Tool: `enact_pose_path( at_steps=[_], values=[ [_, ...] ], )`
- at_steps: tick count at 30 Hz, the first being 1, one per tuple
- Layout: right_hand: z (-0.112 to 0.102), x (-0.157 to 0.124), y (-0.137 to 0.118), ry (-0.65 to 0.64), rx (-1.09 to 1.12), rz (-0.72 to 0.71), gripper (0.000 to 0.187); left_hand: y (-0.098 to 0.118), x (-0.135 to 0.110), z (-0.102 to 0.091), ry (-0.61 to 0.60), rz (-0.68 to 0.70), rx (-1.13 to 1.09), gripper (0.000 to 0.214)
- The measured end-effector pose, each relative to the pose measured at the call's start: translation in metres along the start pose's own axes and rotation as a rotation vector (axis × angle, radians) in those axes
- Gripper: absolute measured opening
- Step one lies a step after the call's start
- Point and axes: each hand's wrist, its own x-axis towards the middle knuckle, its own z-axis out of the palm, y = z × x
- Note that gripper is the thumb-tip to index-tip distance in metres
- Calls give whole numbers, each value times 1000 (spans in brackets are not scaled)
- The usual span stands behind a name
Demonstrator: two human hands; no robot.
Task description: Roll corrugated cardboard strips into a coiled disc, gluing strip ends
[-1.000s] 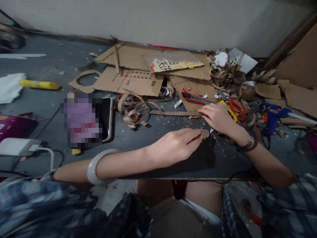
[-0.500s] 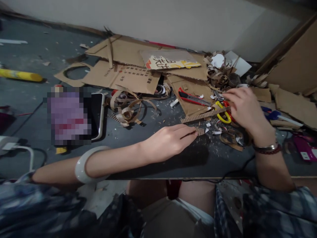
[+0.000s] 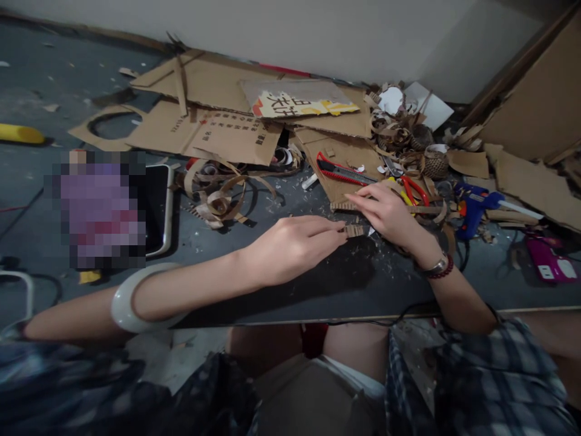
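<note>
My left hand (image 3: 290, 249) reaches in from the left, a wide pale bangle (image 3: 136, 298) on its forearm. Its thumb and fingertips pinch a small piece of corrugated cardboard (image 3: 354, 231). My right hand (image 3: 385, 213) is close beside it, fingertips nearly at that piece. A long, narrow corrugated cardboard strip (image 3: 425, 209) appears to run under this hand, with its other end showing at the left of the fingers. The middle of the strip is hidden by the hand.
A red utility knife (image 3: 340, 171), red-handled scissors (image 3: 415, 191) and a blue glue gun (image 3: 474, 209) lie among cardboard scraps on the dark table (image 3: 345, 297). Cardboard sheets (image 3: 204, 130) and curled shavings (image 3: 218, 194) lie behind. A phone (image 3: 157, 209) is at left.
My right hand has come down and left from the upper right, back beside my left hand, with the strip now lying flatter. My left hand still pinches the small piece. The view has swung slightly right.
</note>
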Motion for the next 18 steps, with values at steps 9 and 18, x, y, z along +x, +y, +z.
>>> enact_pose_path(
  at_steps=[9,18],
  values=[
    [12,-5,5,-62,98,43,27,-4,0,-2,11,-76,-62,7],
    [-29,-11,-10,187,76,-15,37,-6,3,-1,43,-141,-105,6]
  ],
)
